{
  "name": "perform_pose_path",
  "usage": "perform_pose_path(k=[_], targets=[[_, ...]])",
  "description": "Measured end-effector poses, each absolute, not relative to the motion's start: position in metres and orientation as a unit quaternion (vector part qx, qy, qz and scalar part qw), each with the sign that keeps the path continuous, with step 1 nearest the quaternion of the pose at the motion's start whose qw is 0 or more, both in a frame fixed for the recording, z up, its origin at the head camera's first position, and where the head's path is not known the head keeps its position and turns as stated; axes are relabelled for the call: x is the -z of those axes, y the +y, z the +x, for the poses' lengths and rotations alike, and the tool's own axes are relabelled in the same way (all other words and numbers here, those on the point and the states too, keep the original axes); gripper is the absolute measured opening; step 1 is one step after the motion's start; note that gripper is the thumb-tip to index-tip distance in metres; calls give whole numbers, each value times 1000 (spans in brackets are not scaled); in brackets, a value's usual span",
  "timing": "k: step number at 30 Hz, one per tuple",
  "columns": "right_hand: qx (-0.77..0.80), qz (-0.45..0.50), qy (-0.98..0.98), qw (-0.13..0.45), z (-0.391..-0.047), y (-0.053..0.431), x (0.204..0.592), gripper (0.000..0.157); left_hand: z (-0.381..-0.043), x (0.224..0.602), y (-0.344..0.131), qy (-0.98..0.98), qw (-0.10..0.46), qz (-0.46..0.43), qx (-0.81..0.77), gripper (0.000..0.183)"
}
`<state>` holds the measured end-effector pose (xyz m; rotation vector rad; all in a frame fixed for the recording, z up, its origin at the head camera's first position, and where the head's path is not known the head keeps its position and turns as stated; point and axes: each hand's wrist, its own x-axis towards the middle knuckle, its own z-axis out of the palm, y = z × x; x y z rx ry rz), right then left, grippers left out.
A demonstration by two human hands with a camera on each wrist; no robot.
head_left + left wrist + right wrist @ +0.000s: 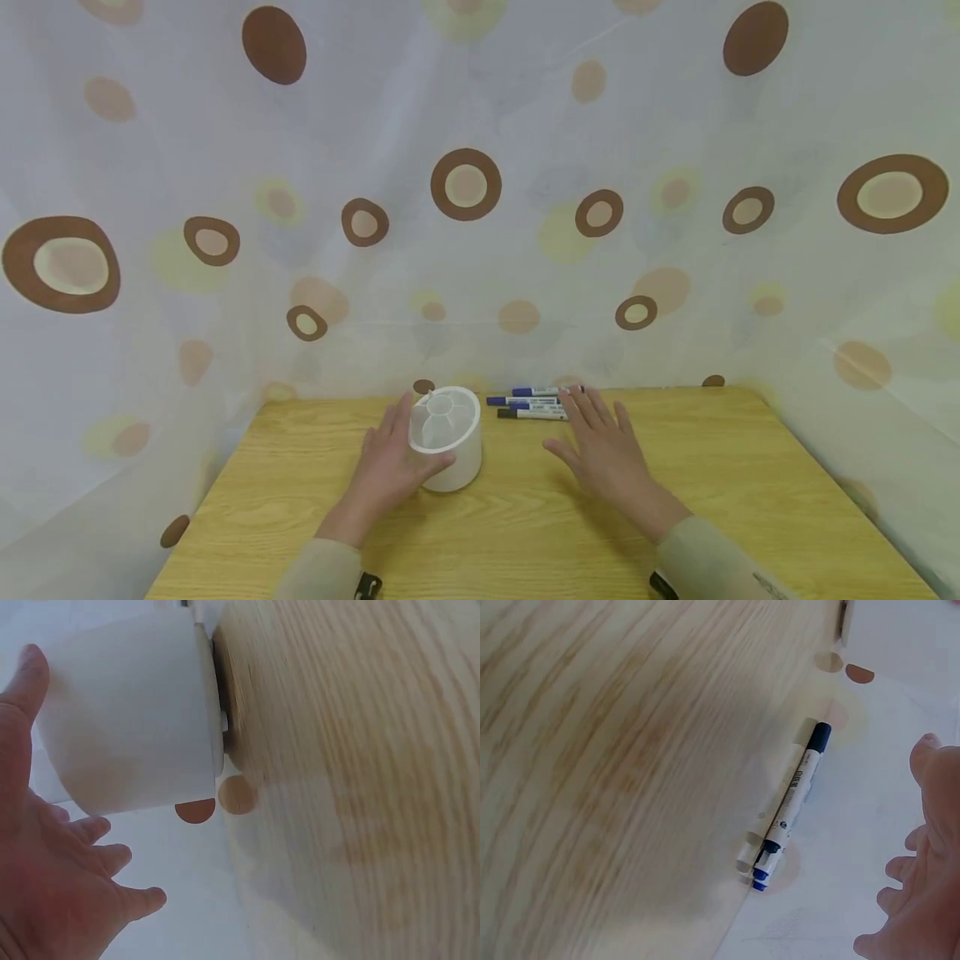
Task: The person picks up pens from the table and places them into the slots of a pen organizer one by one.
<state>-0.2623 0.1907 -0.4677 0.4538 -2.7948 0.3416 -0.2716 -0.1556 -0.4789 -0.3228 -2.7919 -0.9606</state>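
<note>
A white round container (467,454) with inner dividers stands upright on the wooden table, left of centre. My left hand (387,468) is at its left side, thumb along the near side and fingers spread. In the left wrist view the container's smooth wall (135,712) lies beside the thumb, and the fingers look straight; firm contact cannot be made out. Several white markers lie close together near the back edge, one with a black cap (507,413), others with blue caps (497,401). Over their right ends my right hand (609,457) hovers palm down, fingers spread, holding nothing.
The light wooden table (510,542) ends at the back against a pale curtain (510,267) with brown and beige circles. The same curtain hangs along both sides. Beige sleeves (326,571) cover both forearms.
</note>
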Motion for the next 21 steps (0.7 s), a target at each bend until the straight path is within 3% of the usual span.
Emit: perform_pose_path(k=[14, 21], targets=[[-136, 182, -967, 116, -291, 195, 494, 80, -277, 481, -145, -881, 69, -109, 455, 128], [-142, 186, -968, 95, -297, 198, 500, 82, -274, 481, -140, -868, 69, -117, 477, 112]])
